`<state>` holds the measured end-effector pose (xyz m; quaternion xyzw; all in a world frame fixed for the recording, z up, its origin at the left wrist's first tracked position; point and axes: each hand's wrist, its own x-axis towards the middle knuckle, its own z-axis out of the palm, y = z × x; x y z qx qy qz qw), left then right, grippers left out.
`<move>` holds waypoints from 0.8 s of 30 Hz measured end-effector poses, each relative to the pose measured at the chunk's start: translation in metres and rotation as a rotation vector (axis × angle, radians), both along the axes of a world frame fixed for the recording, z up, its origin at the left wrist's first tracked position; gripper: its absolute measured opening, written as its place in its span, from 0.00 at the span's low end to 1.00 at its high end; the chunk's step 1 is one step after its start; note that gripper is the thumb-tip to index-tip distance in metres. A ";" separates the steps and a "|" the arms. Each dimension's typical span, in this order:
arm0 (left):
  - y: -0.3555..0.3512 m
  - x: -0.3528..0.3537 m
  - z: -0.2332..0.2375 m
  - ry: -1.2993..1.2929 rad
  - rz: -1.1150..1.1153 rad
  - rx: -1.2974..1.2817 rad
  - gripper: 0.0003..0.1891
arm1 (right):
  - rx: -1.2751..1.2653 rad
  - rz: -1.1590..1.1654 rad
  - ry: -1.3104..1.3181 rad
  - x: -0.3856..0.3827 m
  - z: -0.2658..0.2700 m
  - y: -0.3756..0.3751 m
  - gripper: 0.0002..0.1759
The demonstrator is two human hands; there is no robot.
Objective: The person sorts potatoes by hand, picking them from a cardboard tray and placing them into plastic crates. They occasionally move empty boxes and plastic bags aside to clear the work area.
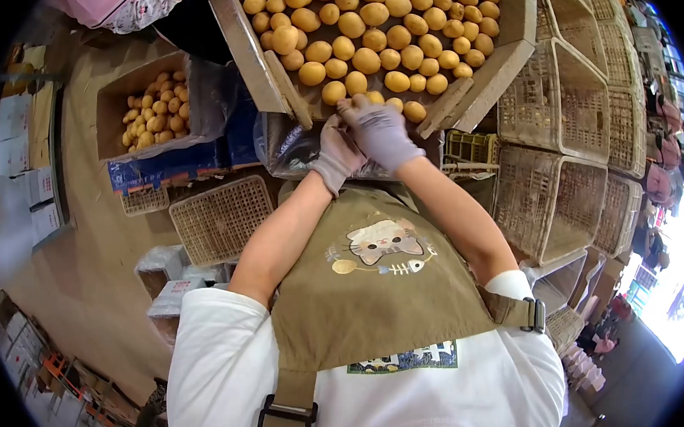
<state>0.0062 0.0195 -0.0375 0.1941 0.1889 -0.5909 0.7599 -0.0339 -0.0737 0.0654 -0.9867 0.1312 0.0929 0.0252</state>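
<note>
My left hand (337,150) and my right hand (382,134), both in pale, soiled gloves, meet at the near opening of a wooden sorting tray (284,88). The fingers of both hands are curled close together, and whatever may be between them is hidden. Just beyond my right fingertips lie round yellow-brown potatoes (365,60), spread loosely over the tray. Below the hands is a box lined with dark, shiny plastic (294,142), partly covered by my forearms.
On the left stands a plastic-lined carton (106,126) holding potatoes. A beige plastic crate (223,221) and wrapped boxes (176,294) sit lower left. Stacked crates (533,202) line the right side. A person in pink (98,8) is at the upper left.
</note>
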 end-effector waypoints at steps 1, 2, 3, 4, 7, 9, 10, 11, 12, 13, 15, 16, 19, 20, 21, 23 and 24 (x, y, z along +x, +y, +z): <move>0.000 0.007 0.030 0.249 0.060 -0.027 0.22 | -0.106 0.011 0.046 0.004 -0.008 0.007 0.17; -0.001 0.010 0.035 0.237 0.055 -0.030 0.24 | -0.061 -0.027 0.030 0.002 -0.012 0.005 0.18; 0.000 0.009 0.037 0.229 0.052 -0.029 0.27 | -0.013 -0.064 0.019 -0.001 -0.012 0.005 0.19; 0.000 0.005 0.036 0.209 0.055 -0.001 0.29 | 0.033 -0.101 0.006 -0.004 -0.012 0.005 0.19; -0.005 0.001 0.040 0.184 0.068 0.059 0.35 | 0.167 -0.179 0.078 -0.008 -0.010 -0.004 0.29; -0.005 0.002 0.042 0.226 0.068 0.082 0.41 | 0.339 -0.246 -0.054 -0.012 -0.002 -0.008 0.31; -0.003 0.004 0.043 0.209 0.034 0.080 0.43 | 0.456 -0.298 -0.185 -0.017 0.004 -0.011 0.32; -0.001 0.005 0.042 0.151 -0.008 0.120 0.47 | 0.573 -0.345 -0.316 -0.023 0.013 -0.013 0.32; 0.003 0.006 0.031 0.190 -0.022 0.163 0.49 | 0.751 -0.465 -0.424 -0.032 0.025 -0.013 0.34; 0.003 0.009 0.029 0.232 -0.042 0.198 0.51 | 0.975 -0.626 -0.461 -0.047 0.044 -0.013 0.34; 0.002 0.008 0.035 0.402 0.105 0.125 0.54 | 1.373 -0.728 -0.985 -0.092 0.033 -0.025 0.31; 0.000 0.005 0.040 0.498 0.157 0.089 0.56 | 1.361 -0.826 -1.134 -0.122 0.042 -0.036 0.32; 0.004 0.014 0.025 0.621 0.056 -0.004 0.58 | 1.217 -1.079 -1.692 -0.247 0.046 -0.076 0.29; 0.001 0.015 0.021 0.531 0.025 -0.039 0.57 | 1.096 -1.240 -1.795 -0.300 0.048 -0.087 0.23; 0.000 0.012 0.021 0.416 0.017 -0.060 0.55 | 0.879 -1.284 -1.981 -0.352 0.054 -0.098 0.16; -0.003 0.014 0.024 0.340 0.001 -0.071 0.51 | 0.659 -1.233 -2.317 -0.469 0.065 -0.105 0.12; -0.002 0.014 0.023 0.327 -0.011 -0.065 0.50 | 0.568 -1.428 -2.496 -0.507 0.075 -0.104 0.10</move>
